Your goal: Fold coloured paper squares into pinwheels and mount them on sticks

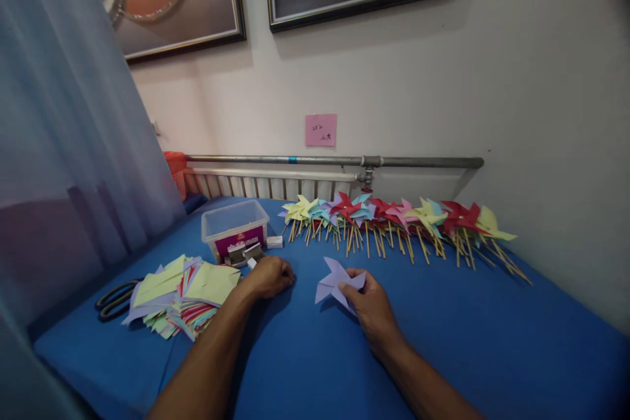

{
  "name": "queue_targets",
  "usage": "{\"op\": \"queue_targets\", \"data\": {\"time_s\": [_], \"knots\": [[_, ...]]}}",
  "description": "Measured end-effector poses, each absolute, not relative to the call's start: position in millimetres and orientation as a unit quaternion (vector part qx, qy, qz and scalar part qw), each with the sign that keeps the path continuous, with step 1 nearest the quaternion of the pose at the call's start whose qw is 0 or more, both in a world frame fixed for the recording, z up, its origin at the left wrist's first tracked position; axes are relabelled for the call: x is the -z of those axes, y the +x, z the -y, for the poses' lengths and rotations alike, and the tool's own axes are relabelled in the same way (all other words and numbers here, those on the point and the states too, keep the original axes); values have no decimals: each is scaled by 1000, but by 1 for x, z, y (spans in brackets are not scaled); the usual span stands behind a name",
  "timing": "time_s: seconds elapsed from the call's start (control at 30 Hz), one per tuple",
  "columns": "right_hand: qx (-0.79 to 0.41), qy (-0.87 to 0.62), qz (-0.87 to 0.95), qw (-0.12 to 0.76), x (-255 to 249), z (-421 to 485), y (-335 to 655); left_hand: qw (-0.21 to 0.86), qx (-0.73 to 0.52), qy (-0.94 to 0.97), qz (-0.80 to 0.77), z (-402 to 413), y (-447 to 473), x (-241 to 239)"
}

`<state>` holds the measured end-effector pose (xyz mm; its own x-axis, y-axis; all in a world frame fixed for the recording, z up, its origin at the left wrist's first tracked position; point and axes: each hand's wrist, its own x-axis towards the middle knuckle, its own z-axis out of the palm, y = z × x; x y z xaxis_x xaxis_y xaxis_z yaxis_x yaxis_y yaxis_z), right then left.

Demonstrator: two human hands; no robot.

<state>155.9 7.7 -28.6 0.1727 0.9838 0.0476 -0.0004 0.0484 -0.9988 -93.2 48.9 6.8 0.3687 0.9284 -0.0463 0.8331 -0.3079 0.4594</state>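
Observation:
A lilac paper pinwheel (331,283), its blades folded in to the middle, is held up over the blue cloth by my right hand (373,305), thumb on its centre. My left hand (270,277) is closed, fingers curled together, just right of some small opened boxes (245,254). What its fingertips hold, if anything, is too small to make out. Behind the boxes stands a clear plastic tub (235,220) with a purple label. Left of my forearm lies a pile of coloured paper pieces (189,292), yellow ones on top.
Finished pinwheels on sticks (394,213) lie in a long row along the back. Black-handled scissors (117,300) rest left of the paper. A radiator (270,185) and a metal pipe (325,161) run along the wall; a curtain (73,111) hangs at left.

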Motion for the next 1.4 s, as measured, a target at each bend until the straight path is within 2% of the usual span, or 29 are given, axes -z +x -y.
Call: {"op": "queue_targets", "data": {"time_s": [0.7,0.87,1.13,1.3,1.4], "knots": [[-457,-526,456,554,7,4,153,22,-39,822,-568,-42,-63,-10],[-453,-521,460,559,9,3,154,16,-50,822,-567,-45,-60,-7],[-459,-517,458,560,10,3,155,57,-151,822,-547,-43,-62,-7],[-453,-514,454,569,13,0,155,252,-362,753,-489,-33,-50,-16],[-461,-507,449,573,14,-1,155,346,-425,711,-440,-21,-32,-18]]}}
